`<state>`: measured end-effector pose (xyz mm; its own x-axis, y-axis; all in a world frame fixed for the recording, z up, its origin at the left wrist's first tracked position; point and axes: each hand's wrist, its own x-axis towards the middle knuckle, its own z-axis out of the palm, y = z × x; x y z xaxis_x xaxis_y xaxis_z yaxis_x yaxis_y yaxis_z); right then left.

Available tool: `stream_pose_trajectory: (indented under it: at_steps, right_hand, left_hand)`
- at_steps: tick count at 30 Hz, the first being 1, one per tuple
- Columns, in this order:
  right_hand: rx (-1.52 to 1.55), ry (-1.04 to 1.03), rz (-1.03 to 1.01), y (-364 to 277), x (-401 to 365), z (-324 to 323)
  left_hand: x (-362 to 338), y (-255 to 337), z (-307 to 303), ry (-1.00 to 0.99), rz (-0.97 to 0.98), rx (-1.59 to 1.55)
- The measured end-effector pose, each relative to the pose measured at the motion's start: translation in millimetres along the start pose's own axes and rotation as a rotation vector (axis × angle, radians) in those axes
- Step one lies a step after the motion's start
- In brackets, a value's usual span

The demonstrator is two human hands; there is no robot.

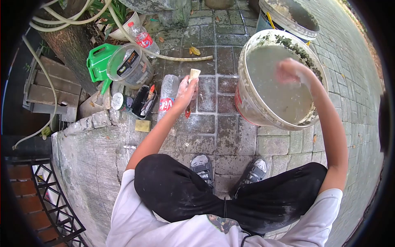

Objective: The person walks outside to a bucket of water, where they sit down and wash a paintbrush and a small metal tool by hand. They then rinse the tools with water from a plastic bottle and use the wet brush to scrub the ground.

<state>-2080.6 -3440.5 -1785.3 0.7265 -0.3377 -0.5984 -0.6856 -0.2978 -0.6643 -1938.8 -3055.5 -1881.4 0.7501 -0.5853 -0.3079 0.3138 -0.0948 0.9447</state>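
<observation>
My left hand [187, 94] is closed around a paintbrush [194, 74], its pale bristles pointing up and the end of its reddish handle showing below my fingers. Beside that hand lies a clear plastic bottle [166, 103] with a red label. My right hand [294, 73] hangs over the cloudy grey water of a large white bucket [242, 78], smeared by motion, with its fingers bent inward. Dark green bits cling to the inner wall of this bucket.
A green watering can [96, 61], a clear tub [113, 66] and another red-labelled bottle [144, 40] stand at the left. Nearer are a black tray of tools [140, 105] and a yellowish sponge [142, 126]. A hose [181, 59] crosses the paving. Behind stands a second bucket [312, 31].
</observation>
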Motion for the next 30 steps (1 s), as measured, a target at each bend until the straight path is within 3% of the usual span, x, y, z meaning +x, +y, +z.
stream_pose_trajectory:
  at_steps: [1,3,6,8,11,13,15,18,21,23,26,27,30]
  right_hand:
    - [0.339,-0.045,-0.023,-22.9,-13.4,4.2]
    - [0.523,-0.182,-0.172,-67.3,-21.1,10.9]
    - [0.422,-0.267,-0.386,-146.8,-58.1,50.5]
    - [0.387,-0.377,-0.489,-172.8,-52.8,76.0]
    - [0.29,-0.324,-0.542,-186.1,-44.2,91.6]
    - [0.245,-0.186,-0.581,-180.4,-48.7,84.5]
    - [0.202,0.025,-0.54,-163.4,-31.8,57.8]
    - [0.001,0.328,-0.482,-100.7,17.3,1.6]
    - [-0.115,0.353,-0.202,-33.0,11.1,-22.2]
    - [-0.128,0.252,0.031,-7.6,-6.1,-19.7]
    - [-0.703,0.008,0.153,14.9,2.7,-16.1]
    - [-0.83,0.003,0.034,44.9,41.6,-14.1]
    - [0.178,-0.072,0.027,2.5,6.3,-6.0]
  left_hand:
    - [-1.1,3.2,0.5,0.001,0.005,-0.029]
    - [0.9,9.5,4.3,0.035,0.019,0.033]
    - [3.1,20.5,10.4,0.019,0.066,0.142]
    - [8.4,28.3,14.9,0.001,0.135,0.221]
    - [21.0,40.0,13.5,0.037,0.282,0.389]
    - [34.9,43.4,5.0,0.161,0.362,0.594]
    - [44.9,70.6,-9.8,0.049,0.199,0.853]
    - [53.6,101.8,-16.2,-0.192,0.163,0.815]
    - [52.6,114.0,-9.6,-0.259,0.11,0.673]
    - [50.2,115.4,-3.0,-0.255,0.041,0.592]
    - [60.9,105.8,-0.1,-0.233,0.042,0.623]
    - [63.4,100.0,2.5,-0.17,0.078,0.599]
    - [69.4,91.9,-0.4,-0.189,0.089,0.509]
